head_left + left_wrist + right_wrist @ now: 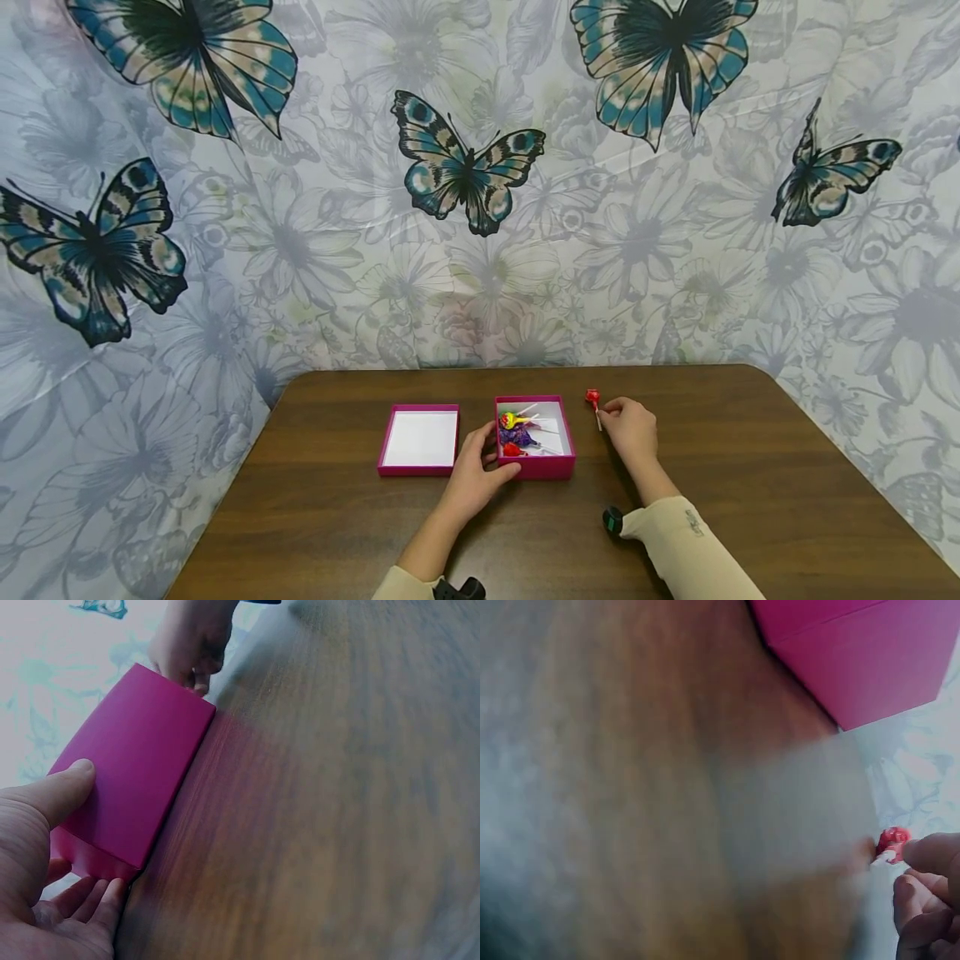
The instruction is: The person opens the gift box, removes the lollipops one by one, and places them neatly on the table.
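A pink box (536,469) with a white inside stands on the table. Several lollipops lie in it: a yellow one (510,420), purple ones (517,436) and a red one (512,450), their white sticks pointing right. My left hand (474,475) grips the box's near left corner, thumb on the front wall (142,765) and fingers along the left side. Right of the box, my right hand (632,429) pinches the white stick of a red-wrapped lollipop (592,397), its head pointing away from me. The right wrist view shows that lollipop (893,840) beside the fingertips.
The box's lid (418,472), pink-rimmed and white inside, lies left of the box on the brown wooden table (322,533). Behind the table's far edge hangs a cloth (315,250) printed with flowers and butterflies. Dark devices (612,521) are worn at the wrists.
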The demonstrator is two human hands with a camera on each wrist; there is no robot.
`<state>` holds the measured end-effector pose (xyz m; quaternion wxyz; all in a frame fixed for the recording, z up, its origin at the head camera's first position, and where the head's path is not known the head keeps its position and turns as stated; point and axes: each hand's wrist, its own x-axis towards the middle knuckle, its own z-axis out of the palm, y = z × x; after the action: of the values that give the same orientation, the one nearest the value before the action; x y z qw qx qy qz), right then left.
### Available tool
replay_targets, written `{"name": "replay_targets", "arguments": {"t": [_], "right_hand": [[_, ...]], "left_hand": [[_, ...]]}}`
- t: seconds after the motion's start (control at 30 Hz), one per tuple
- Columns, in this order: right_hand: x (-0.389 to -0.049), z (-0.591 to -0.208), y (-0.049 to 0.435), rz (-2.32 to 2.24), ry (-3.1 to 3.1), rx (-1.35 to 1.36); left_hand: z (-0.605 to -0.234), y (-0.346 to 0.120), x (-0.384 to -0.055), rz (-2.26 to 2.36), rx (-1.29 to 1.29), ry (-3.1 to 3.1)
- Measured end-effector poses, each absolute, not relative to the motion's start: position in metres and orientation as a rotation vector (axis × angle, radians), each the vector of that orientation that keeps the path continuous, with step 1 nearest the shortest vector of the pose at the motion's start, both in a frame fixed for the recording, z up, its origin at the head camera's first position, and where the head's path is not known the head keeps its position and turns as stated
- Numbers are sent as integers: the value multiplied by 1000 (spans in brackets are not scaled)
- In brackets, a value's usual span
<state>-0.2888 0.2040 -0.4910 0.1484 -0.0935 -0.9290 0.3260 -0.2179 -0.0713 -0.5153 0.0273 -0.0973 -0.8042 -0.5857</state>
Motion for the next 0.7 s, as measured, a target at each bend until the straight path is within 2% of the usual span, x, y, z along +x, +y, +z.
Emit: {"name": "replay_targets", "arguments": {"t": [0.27, 0.5, 0.7], "right_hand": [[-284, -463, 204, 967, -2613, -177], [-278, -436, 185, 1065, -2582, 123], [-278, -429, 165, 1186, -2624, 315]], "left_hand": [[-516, -71, -219, -1794, -317, -2484], [-515, -72, -220, -1801, -280, -2520], [-515, -71, -219, -1815, -285, -2515]]}}
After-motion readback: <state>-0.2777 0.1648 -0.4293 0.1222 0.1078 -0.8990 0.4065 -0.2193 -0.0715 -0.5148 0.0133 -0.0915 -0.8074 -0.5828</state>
